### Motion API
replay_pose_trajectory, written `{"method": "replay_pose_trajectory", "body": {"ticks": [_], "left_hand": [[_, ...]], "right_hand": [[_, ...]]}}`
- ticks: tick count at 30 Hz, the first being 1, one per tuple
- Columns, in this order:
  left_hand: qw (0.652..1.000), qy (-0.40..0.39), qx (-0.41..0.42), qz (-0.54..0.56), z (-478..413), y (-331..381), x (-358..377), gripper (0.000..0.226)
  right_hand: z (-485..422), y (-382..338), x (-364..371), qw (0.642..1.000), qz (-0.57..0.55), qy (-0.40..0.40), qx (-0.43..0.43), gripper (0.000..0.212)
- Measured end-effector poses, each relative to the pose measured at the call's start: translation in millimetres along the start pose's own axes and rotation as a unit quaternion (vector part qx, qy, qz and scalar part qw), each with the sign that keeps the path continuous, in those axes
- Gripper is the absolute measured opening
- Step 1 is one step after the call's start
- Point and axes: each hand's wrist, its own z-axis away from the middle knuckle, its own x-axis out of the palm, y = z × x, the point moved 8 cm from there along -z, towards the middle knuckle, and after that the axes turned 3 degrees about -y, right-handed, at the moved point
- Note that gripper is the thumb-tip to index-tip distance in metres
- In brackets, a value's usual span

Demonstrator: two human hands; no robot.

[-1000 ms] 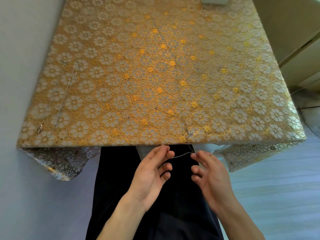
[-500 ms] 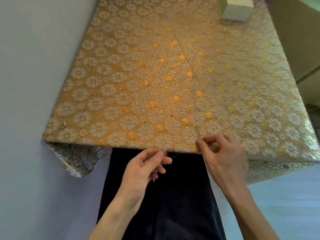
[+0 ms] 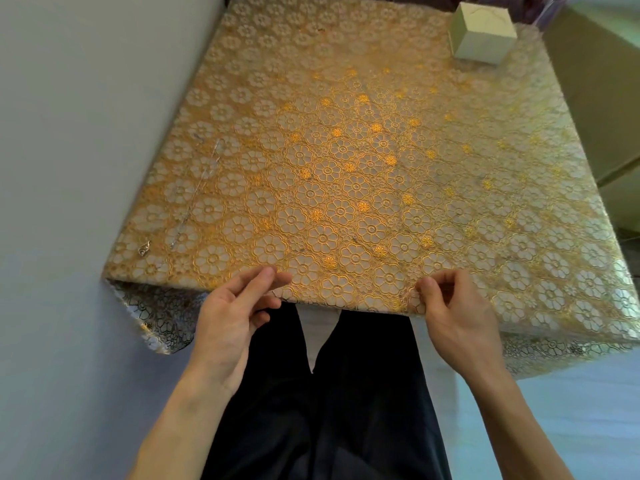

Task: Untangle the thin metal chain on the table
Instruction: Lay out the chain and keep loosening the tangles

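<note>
Left hand (image 3: 235, 317), right hand (image 3: 457, 317), at bench (image 3: 346, 150) edge: grips pinched together; whether on chain, cannot tell. Hazard: hard pulling tightens knots, snaps links.

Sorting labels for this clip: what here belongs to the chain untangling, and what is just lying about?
Job: left hand, right hand, at the tablecloth's near edge; any chain between them is too thin to see.
Lying about: straight chain on the left, pale box far right.
</note>
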Motion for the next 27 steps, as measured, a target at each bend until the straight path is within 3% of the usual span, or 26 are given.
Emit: {"method": "replay_pose_trajectory", "body": {"ticks": [5,10,12,16,19,21,22,25,27], "left_hand": [[1.000,0.006,-0.020,0.009,-3,3,6,0.022],[0.972,-0.008,0.035,-0.232,-17,27,14,0.011],[0.925,-0.001,0.072,-0.373,-27,40,24,0.004],[0.779,-0.003,0.088,-0.621,-47,43,46,0.010],[0.697,-0.031,0.093,-0.710,-52,45,68,0.018],[0.670,-0.045,0.116,-0.732,-53,56,83,0.030],[0.679,-0.056,0.139,-0.719,-52,64,92,0.036],[0.752,-0.144,0.210,-0.608,-44,88,125,0.050],[0.797,-0.212,0.207,-0.526,-40,96,145,0.054]], "right_hand": [[-4,-6,-13,0.992,-0.125,0.005,-0.005,0.004],[-21,-26,-37,0.972,-0.234,0.009,-0.006,0.003],[-31,-39,-45,0.969,-0.246,0.004,-0.018,0.005],[-46,-66,-53,0.964,-0.262,-0.008,-0.047,0.004],[-52,-89,-54,0.966,-0.246,-0.040,-0.071,0.005],[-55,-101,-51,0.968,-0.225,-0.072,-0.086,0.005],[-56,-107,-49,0.969,-0.213,-0.086,-0.095,0.005],[-53,-121,-46,0.970,-0.165,-0.118,-0.132,0.005],[-49,-130,-46,0.966,-0.156,-0.137,-0.155,0.004]]}}
